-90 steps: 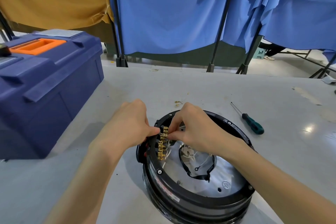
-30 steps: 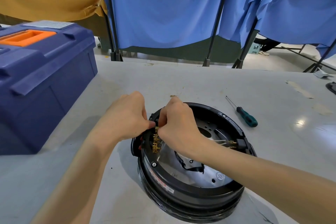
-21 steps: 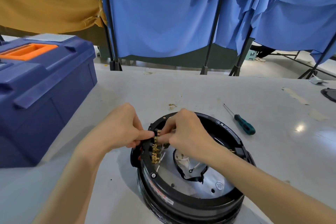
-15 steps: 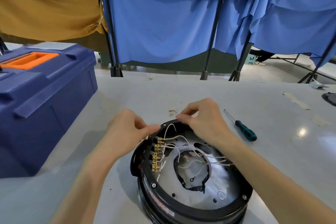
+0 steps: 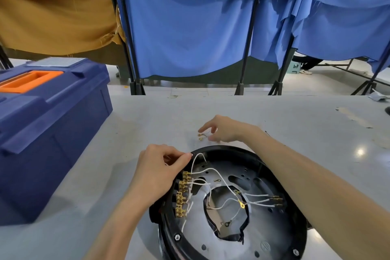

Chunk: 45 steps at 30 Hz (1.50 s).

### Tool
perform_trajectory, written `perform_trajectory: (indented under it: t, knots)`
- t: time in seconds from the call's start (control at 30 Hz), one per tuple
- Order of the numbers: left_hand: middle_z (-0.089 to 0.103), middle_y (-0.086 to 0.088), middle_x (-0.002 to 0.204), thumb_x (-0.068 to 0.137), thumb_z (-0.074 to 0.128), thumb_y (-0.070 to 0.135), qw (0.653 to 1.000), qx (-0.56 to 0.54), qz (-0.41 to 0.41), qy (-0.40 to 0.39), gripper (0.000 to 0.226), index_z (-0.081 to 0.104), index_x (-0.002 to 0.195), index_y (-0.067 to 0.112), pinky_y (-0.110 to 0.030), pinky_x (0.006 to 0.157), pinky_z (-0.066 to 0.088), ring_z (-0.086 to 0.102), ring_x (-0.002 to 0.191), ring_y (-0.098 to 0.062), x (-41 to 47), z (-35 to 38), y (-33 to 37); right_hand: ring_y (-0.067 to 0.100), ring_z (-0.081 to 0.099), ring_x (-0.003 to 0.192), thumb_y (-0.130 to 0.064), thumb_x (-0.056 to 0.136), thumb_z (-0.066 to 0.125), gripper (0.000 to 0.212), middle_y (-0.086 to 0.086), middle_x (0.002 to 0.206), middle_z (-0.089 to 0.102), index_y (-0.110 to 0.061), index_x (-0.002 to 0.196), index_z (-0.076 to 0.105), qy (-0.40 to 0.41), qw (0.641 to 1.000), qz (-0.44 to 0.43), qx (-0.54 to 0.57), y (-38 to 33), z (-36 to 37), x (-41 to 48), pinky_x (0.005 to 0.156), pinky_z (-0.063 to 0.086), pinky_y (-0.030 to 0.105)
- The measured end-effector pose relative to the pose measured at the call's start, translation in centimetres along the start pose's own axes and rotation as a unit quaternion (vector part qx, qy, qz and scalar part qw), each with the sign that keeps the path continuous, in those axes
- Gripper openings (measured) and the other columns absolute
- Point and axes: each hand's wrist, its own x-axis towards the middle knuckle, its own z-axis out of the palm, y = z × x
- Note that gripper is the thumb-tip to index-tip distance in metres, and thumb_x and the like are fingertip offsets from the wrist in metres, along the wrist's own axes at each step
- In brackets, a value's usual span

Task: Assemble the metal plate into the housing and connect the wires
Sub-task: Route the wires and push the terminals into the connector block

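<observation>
Housing (image 5: 223,149), black and round, is set on the grey table (image 5: 295,116) near the front edge. Metal plate (image 5: 272,236) is already seated inside it, and bolt heads are seen on the black ring. A brass terminal row (image 5: 182,194) is mounted along the left inner rim. Several white wires (image 5: 213,170) are run from it across the plate, and some ring lugs are left loose over the centre cut-out.

The hands are apart. Left hand (image 5: 160,167) is curled, with thumb and fingertips pinched at the housing rim just above the terminal row. Whether a wire is also caught in the pinch cannot be told. Right hand (image 5: 225,131) is held over the table beyond the housing, with forefinger and thumb spread above a short loose wire (image 5: 201,136) with brass ends. Nothing is gripped, and contact cannot be confirmed.

Handling, judged:
- The loose wire is expected to be very light and limp, and easily flicked away on the smooth table.
- It is best pinched at a brass terminal, which is stiff, not mid-strand.
- The terminals are probably thin and easily bent, so a straight push onto the tab is advised.
- The housing is judged rigid and fairly heavy, and is steadied well enough at the rim.
- The edges of the plate cut-out may be sharp.

A blue toolbox (image 5: 52,122) is seen at left.
</observation>
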Motion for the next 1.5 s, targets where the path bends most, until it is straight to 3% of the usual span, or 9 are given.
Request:
perform_trajectory:
  t: [0.17, 0.4, 0.57, 0.77, 0.97, 1.1, 1.3, 1.4, 1.5]
  knots:
    - [0.069, 0.020, 0.068, 0.080, 0.073, 0.040, 1.000, -0.005, 0.003, -0.001, 0.016, 0.074, 0.066, 0.033, -0.008, 0.056, 0.042, 0.063, 0.064, 0.001, 0.1, 0.1, -0.2, 0.022, 0.058, 0.093, -0.002, 0.084, 0.063, 0.026, 0.006, 0.102, 0.063, -0.014, 0.103, 0.077, 0.017, 1.000, -0.007, -0.017, 0.5, 0.9, 0.5, 0.078, 0.044, 0.028]
    - [0.069, 0.021, 0.067, 0.080, 0.074, 0.037, 1.000, -0.007, 0.004, 0.000, 0.016, 0.073, 0.065, 0.032, -0.008, 0.056, 0.040, 0.062, 0.064, 0.002, 0.2, 0.1, -0.2, 0.018, 0.059, 0.075, 0.001, 0.084, 0.063, 0.013, -0.002, 0.070, 0.060, -0.006, 0.077, 0.072, 0.032, 0.999, 0.017, -0.020, 0.9, 1.3, 0.4, 0.066, 0.047, 0.026]
    - [0.069, 0.018, 0.066, 0.081, 0.074, 0.037, 1.000, -0.014, -0.002, 0.000, 0.015, 0.075, 0.068, 0.029, -0.010, 0.057, 0.040, 0.062, 0.063, 0.001, 0.1, 0.1, -0.1, 0.024, 0.057, 0.081, 0.003, 0.083, 0.062, 0.015, 0.001, 0.075, 0.058, -0.009, 0.074, 0.064, 0.059, 0.997, 0.035, -0.027, 1.0, 1.0, 0.4, 0.065, 0.045, 0.028]
    - [0.069, 0.015, 0.065, 0.081, 0.074, 0.037, 1.000, -0.013, -0.005, 0.002, 0.016, 0.076, 0.069, 0.027, -0.015, 0.060, 0.042, 0.063, 0.063, -0.001, 0.1, 0.1, -0.2, 0.021, 0.051, 0.088, -0.015, 0.082, 0.074, 0.019, 0.002, 0.095, 0.051, -0.011, 0.100, 0.068, 0.104, 0.994, 0.016, -0.028, 1.3, 1.3, 0.9, 0.076, 0.042, 0.029]
    - [0.069, 0.016, 0.066, 0.081, 0.073, 0.037, 1.000, -0.010, -0.005, 0.002, 0.016, 0.075, 0.068, 0.028, -0.015, 0.060, 0.042, 0.063, 0.064, 0.000, 0.2, 0.2, -0.2, 0.033, 0.044, 0.113, -0.015, 0.088, 0.065, 0.009, 0.011, 0.116, 0.047, -0.020, 0.081, 0.061, 0.065, 0.993, 0.033, -0.089, 1.3, 2.0, 1.1, 0.099, 0.044, 0.048]
    - [0.069, 0.019, 0.066, 0.081, 0.073, 0.037, 1.000, -0.006, -0.001, -0.001, 0.015, 0.075, 0.069, 0.028, -0.009, 0.057, 0.040, 0.063, 0.064, 0.002, 0.2, 0.1, -0.1, 0.032, 0.039, 0.113, -0.020, 0.090, 0.067, 0.009, 0.011, 0.115, 0.051, -0.011, 0.090, 0.064, 0.075, 0.992, 0.046, -0.094, 1.2, 1.9, 0.9, 0.099, 0.040, 0.042]
    - [0.069, 0.020, 0.065, 0.081, 0.074, 0.036, 1.000, -0.006, -0.005, -0.010, 0.013, 0.074, 0.069, 0.031, -0.005, 0.057, 0.040, 0.062, 0.065, 0.005, 0.0, -0.2, 0.2, 0.018, 0.064, 0.070, -0.005, 0.084, 0.073, 0.009, 0.010, 0.076, 0.070, -0.001, 0.079, 0.067, 0.200, 0.957, 0.019, 0.210, -0.7, -0.7, -1.6, 0.061, 0.045, 0.022]
    - [0.070, 0.016, 0.070, 0.081, 0.074, 0.038, 1.000, -0.001, 0.002, -0.012, 0.003, 0.073, 0.080, 0.035, -0.006, 0.058, 0.040, 0.061, 0.071, 0.006, -0.2, -0.3, 0.7, 0.021, 0.072, 0.061, 0.003, 0.082, 0.073, 0.009, 0.012, 0.066, 0.071, 0.003, 0.077, 0.066, 0.207, 0.916, -0.030, 0.344, -2.8, -1.1, -4.5, 0.058, 0.055, 0.025]
    - [0.069, 0.013, 0.079, 0.078, 0.075, 0.040, 1.000, -0.017, 0.022, 0.001, 0.017, 0.071, 0.094, 0.035, -0.007, 0.062, 0.040, 0.061, 0.077, 0.004, -0.3, -0.7, 1.5, 0.025, 0.073, 0.062, 0.002, 0.081, 0.074, 0.010, 0.014, 0.068, 0.073, 0.003, 0.075, 0.066, 0.174, 0.904, -0.061, 0.386, -4.6, -0.6, -7.5, 0.059, 0.057, 0.025]
